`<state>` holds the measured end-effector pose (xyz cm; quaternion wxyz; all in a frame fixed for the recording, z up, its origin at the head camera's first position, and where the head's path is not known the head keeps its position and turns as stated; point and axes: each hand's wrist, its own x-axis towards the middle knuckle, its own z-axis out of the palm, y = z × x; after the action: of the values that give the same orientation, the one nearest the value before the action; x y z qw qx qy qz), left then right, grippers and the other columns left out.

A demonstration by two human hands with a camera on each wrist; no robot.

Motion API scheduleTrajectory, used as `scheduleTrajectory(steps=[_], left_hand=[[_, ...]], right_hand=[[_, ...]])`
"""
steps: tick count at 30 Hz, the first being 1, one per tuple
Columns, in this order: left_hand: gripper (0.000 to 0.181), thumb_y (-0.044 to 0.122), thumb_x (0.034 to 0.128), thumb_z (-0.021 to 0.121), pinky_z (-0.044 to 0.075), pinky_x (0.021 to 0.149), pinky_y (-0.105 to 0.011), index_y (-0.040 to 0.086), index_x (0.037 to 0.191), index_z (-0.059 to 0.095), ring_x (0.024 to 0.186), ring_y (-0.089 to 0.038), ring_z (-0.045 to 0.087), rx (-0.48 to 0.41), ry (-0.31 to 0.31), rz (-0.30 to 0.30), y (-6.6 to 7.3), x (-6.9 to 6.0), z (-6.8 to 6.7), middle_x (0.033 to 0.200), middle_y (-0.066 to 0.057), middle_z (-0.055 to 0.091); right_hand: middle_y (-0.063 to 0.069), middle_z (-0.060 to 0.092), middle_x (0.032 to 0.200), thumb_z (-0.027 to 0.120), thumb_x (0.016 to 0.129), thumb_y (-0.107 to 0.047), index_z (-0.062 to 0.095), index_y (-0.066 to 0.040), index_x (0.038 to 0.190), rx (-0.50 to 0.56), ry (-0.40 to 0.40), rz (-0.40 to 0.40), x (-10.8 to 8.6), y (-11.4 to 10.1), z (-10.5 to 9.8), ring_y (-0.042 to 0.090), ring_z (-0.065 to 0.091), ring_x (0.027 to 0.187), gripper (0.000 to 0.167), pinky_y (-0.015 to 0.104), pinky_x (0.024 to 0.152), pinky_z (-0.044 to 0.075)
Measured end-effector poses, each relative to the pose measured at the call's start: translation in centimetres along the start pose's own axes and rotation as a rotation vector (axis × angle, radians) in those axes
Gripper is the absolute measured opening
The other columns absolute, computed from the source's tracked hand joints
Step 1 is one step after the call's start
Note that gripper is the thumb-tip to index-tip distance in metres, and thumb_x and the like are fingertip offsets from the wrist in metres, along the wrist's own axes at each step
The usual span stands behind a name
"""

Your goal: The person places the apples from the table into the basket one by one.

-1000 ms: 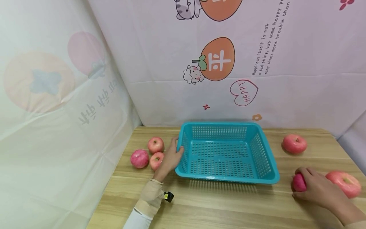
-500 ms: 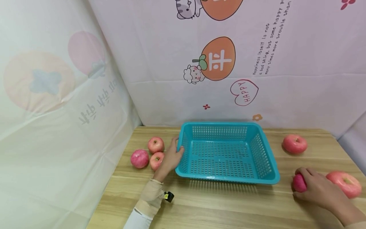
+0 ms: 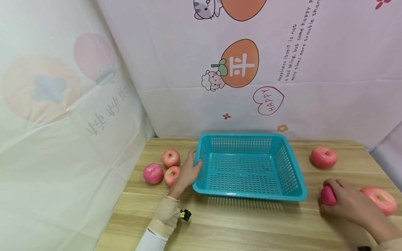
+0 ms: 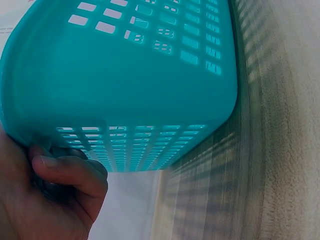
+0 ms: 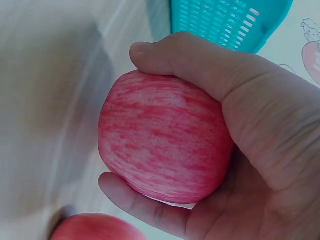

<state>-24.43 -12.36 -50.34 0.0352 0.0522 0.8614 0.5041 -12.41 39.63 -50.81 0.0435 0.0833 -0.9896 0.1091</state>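
A teal plastic basket (image 3: 240, 193) with perforated walls stands in the middle of the table in the head view. My left hand (image 3: 187, 172) grips its left rim, thumb on the near face and fingers curled under the edge in the left wrist view. On the right side, my right hand (image 3: 348, 202) holds a red apple (image 5: 165, 137) between thumb and fingers; the right wrist view shows its streaked skin. Part of another apple (image 3: 381, 200) shows just behind that hand. A further apple (image 3: 324, 157) sits beyond it, near the table's back edge.
Left of the basket, several apples lie together: a darker pink one (image 3: 153, 173), a rear one (image 3: 171, 158) and one (image 3: 172, 175) partly behind the left wrist. Printed cloth (image 3: 176, 111) hangs along the back and left of the wooden table (image 3: 238, 226).
My right hand has shifted slightly up in the head view with the apple in its grasp. The left hand and the basket stay where they were.
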Motion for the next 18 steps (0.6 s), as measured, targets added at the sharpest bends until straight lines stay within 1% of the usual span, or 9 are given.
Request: scheduleTrajectory(steps=[2, 6, 10, 12, 15, 18], left_hand=[[0.059, 0.029, 0.1111, 0.051, 0.061, 0.068, -0.039, 0.020, 0.166, 0.029, 0.080, -0.028, 0.075, 0.001, 0.002, -0.002, -0.1, 0.0, 0.0, 0.121, -0.020, 0.071], [0.059, 0.029, 0.1110, 0.051, 0.061, 0.068, -0.039, 0.020, 0.165, 0.030, 0.081, -0.027, 0.075, -0.002, 0.005, 0.002, 0.0, -0.1, 0.0, 0.125, -0.021, 0.069], [0.059, 0.028, 0.1109, 0.051, 0.062, 0.069, -0.040, 0.020, 0.165, 0.030, 0.083, -0.029, 0.076, -0.003, 0.009, 0.006, 0.1, -0.1, 0.0, 0.125, -0.021, 0.070], [0.058, 0.028, 0.1109, 0.051, 0.062, 0.069, -0.040, 0.020, 0.165, 0.031, 0.083, -0.030, 0.076, 0.002, 0.012, 0.007, 0.1, -0.1, 0.0, 0.126, -0.021, 0.070], [0.058, 0.028, 0.1109, 0.051, 0.061, 0.069, -0.040, 0.020, 0.165, 0.031, 0.084, -0.028, 0.076, 0.009, 0.016, 0.012, 0.2, -0.2, 0.0, 0.128, -0.021, 0.068], [0.058, 0.028, 0.1108, 0.052, 0.061, 0.068, -0.040, 0.020, 0.165, 0.031, 0.083, -0.027, 0.075, 0.008, 0.017, 0.016, 0.1, -0.2, 0.0, 0.127, -0.022, 0.068]], right_hand=[[0.026, 0.065, 0.107, 0.094, 0.071, -0.040, 0.059, 0.000, 0.119, 0.000, -0.020, 0.003, 0.3, -0.1, -0.3, 0.044, 0.066, 0.087, 0.072, 0.062, 0.074, 0.057], [0.032, 0.063, 0.112, 0.096, 0.069, -0.040, 0.057, 0.003, 0.124, 0.003, -0.060, 0.006, 1.2, -0.4, -1.3, 0.047, 0.065, 0.091, 0.080, 0.062, 0.073, 0.056], [0.033, 0.062, 0.113, 0.097, 0.068, -0.034, 0.057, 0.004, 0.123, 0.003, -0.028, -0.022, 2.0, -0.6, -2.2, 0.046, 0.064, 0.090, 0.078, 0.060, 0.070, 0.056], [0.031, 0.061, 0.111, 0.097, 0.066, -0.030, 0.058, 0.002, 0.121, 0.001, 0.004, -0.044, 2.3, -0.8, -2.5, 0.045, 0.063, 0.087, 0.074, 0.058, 0.068, 0.055], [0.025, 0.061, 0.111, 0.095, 0.066, -0.027, 0.057, -0.003, 0.119, -0.004, 0.025, -0.061, 2.6, -1.3, -3.0, 0.041, 0.062, 0.084, 0.069, 0.055, 0.066, 0.053], [0.020, 0.061, 0.113, 0.094, 0.068, -0.028, 0.056, -0.009, 0.117, -0.011, 0.032, -0.073, 2.7, -1.8, -3.4, 0.038, 0.060, 0.083, 0.065, 0.051, 0.064, 0.051]])
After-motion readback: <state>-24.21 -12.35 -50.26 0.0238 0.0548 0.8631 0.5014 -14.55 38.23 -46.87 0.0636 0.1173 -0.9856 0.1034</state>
